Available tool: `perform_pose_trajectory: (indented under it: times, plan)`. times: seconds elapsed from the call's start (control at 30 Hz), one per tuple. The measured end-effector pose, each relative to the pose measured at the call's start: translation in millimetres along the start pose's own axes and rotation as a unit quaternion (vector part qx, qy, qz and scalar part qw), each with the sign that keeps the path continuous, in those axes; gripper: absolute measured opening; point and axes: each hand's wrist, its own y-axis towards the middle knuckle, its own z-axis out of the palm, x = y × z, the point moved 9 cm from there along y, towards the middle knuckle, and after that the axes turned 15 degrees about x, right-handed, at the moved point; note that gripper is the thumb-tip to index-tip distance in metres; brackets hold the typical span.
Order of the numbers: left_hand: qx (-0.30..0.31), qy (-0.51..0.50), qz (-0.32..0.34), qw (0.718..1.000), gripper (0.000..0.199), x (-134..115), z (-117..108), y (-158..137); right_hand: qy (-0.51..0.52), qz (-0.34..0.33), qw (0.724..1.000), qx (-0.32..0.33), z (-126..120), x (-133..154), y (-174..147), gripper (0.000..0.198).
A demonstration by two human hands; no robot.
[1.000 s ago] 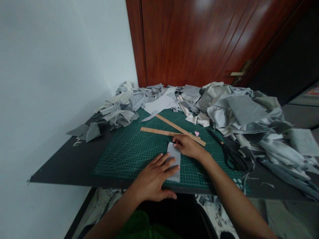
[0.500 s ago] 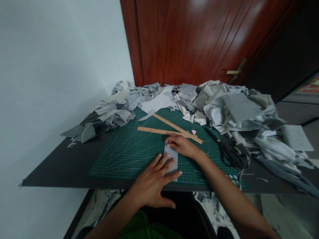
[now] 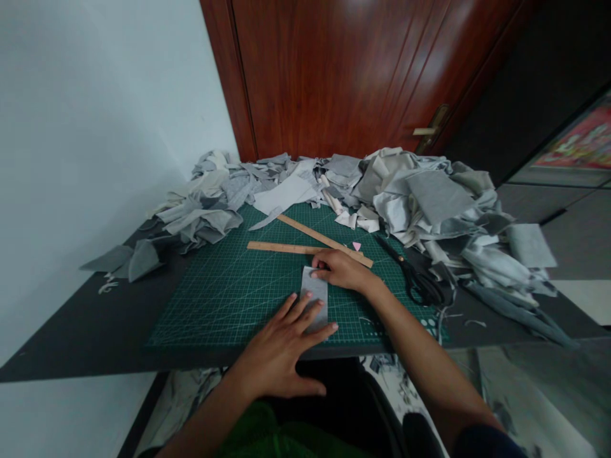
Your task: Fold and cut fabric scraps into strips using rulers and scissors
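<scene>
I saw the left hand (image 3: 281,345) spread open on the grey fabric strip (image 3: 318,291), atop the gridded cutting mat (image 3: 214,292); the right hand (image 3: 342,270) was curled at its far end, grip unclear. The step appeared to be positioning; further adjustment called for steady pressure.

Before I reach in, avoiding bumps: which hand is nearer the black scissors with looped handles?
Right: the right hand is left of the scissors; the left hand is farther left.

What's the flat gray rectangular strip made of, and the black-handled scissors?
Flat gray rectangular strip: probably matte cloth, from its dull surface. Black-handled scissors: likely dark metal blades, thin and pointed; black handles could be plastic or painted metal.
</scene>
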Motion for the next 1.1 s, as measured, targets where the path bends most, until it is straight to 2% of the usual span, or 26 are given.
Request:
perform_pose_trajectory:
  times: [0.1, 0.27, 0.37, 0.73, 0.9, 1.1]
  plan:
    - [-0.02, 0.001, 0.012, 1.0, 0.105, 0.2, -3.9, -4.1, 0.027, -0.006, 1.0, -0.009, 1.7, -2.5, 2.1, 0.011]
    - [-0.072, 0.003, -0.016, 0.997, 0.125, 8.4, -8.0, -7.8, 0.054, -0.05, 0.997, -0.017, 0.4, 6.0, 1.8, 0.019]
    - [-0.087, 0.013, -0.028, 0.996, 0.133, 10.5, -8.2, -7.4, 0.079, -0.04, 0.996, -0.017, -2.4, 7.3, 0.5, 0.017]
    - [-0.083, 0.016, -0.051, 0.995, 0.129, 14.9, -5.7, -7.1, 0.067, -0.041, 0.996, -0.042, -6.0, 6.0, -0.9, 0.013]
    - [-0.051, 0.019, -0.025, 0.998, 0.118, 9.3, -3.8, -2.7, 0.075, -0.036, 0.996, -0.035, -5.1, 3.7, -0.5, 0.011]
    - [-0.03, 0.003, -0.015, 0.999, 0.113, 7.3, -5.6, 0.6, 0.077, -0.035, 0.996, -0.036, -4.1, 1.1, 0.3, 0.007]
